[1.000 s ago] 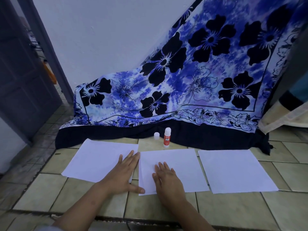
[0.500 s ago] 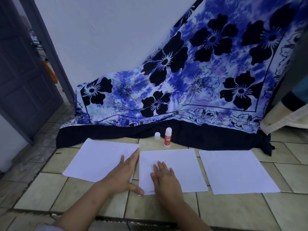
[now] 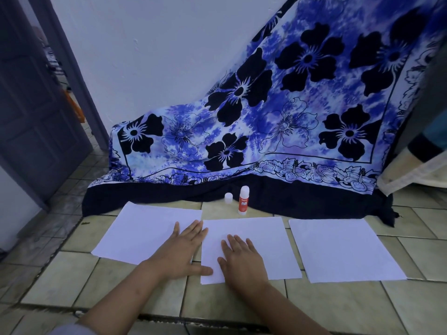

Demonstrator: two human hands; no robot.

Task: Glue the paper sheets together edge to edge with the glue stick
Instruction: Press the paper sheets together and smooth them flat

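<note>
The middle sheet lies on the tiled floor, its left edge meeting the left sheet. My left hand rests flat across that seam, fingers straight. My right hand presses flat on the middle sheet. To its right, apart, lies a third sheet. Just behind it stand the uncapped glue stick and its cap, before a flowered cloth.

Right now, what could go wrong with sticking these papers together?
The left hand lies flat where the left sheet meets the middle sheet, the right hand on the middle sheet; a slip could leave the seam crooked. The glue stick stands open, its cap beside it, so it may dry or topple.
</note>
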